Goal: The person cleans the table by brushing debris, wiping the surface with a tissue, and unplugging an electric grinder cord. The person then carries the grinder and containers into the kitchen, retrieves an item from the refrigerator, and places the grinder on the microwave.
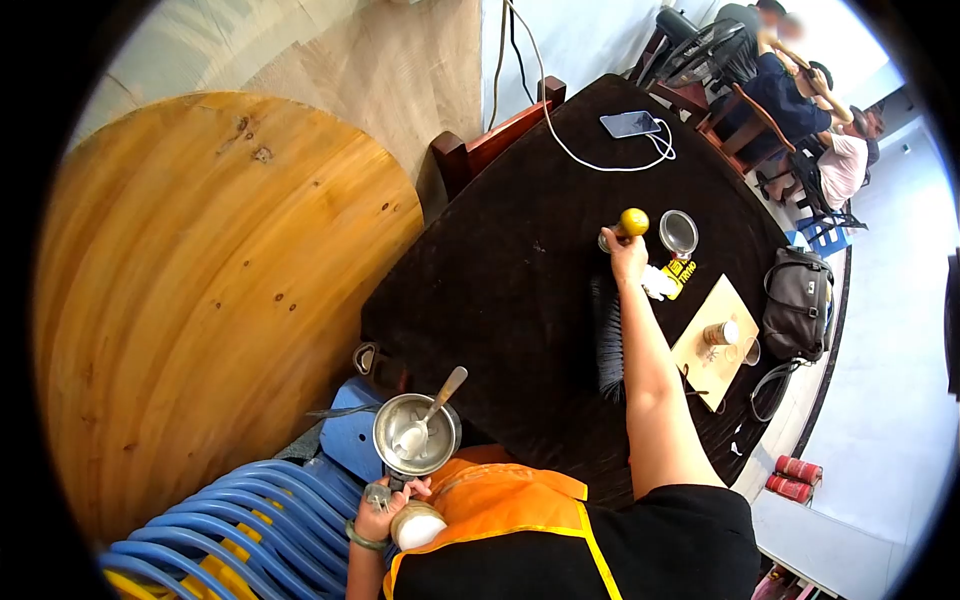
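Near my body, my left hand is closed around the handle of a small metal pot. A metal spoon leans inside the pot. A clear plastic piece and a pale cylinder with a white end are against the same hand. My right arm stretches over the dark table, and my right hand is closed on a tool with a round yellow knob; its lower part is mostly hidden. Beside that hand lie a black-bristled brush, a round metal strainer and a yellow packet.
A dark cloth covers the table. On it are a phone with a white cable, and a wooden board with a cup. A handbag, blue stacked stools and a round wooden tabletop stand around. Several people sit beyond.
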